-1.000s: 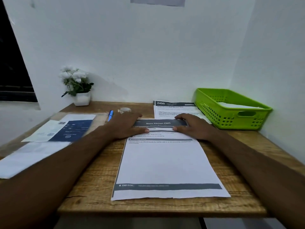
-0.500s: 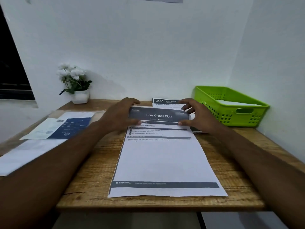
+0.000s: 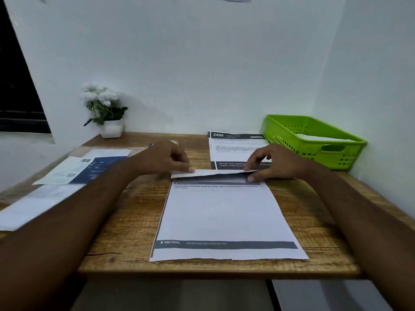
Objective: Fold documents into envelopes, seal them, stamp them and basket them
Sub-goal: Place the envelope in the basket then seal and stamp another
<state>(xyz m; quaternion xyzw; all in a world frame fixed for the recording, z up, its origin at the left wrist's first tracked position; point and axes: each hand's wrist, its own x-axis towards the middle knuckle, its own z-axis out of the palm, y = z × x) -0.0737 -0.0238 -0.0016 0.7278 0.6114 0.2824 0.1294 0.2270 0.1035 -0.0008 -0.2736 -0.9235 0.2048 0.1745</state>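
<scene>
- Wood is the working surface: the white printed paper sheet (image 3: 224, 216) is laid lengthwise on the brown wooden desk (image 3: 125, 209), its near edge close to the desk's front, so that a firm, flat base is given for creasing.
- The sheet's far edge is lifted and turned over toward the person as a narrow flap. This is judged to be the first fold, made to bring the sheet down to envelope size.
- The left hand (image 3: 166, 157) is curled, and the flap's left corner is pinched between thumb and forefinger.
- The right hand (image 3: 276, 162) is likewise curled, with the flap's right corner pinched between thumb and fingertips. Both corners are held so that the edge can be kept square to the sheet's sides.
- No crease is pressed yet, as the flap is raised slightly off the page.
- A blue-and-white paper envelope (image 3: 83, 169) is kept at the left, apart from the sheet, presumably within reach for insertion.
- A second printed sheet (image 3: 235, 147) is left just beyond the hands, probably the next to be folded.
- The lime-green slotted plastic basket (image 3: 292, 140) is set at the far right corner, out of the folding area. Something white is seen lying in it.
</scene>
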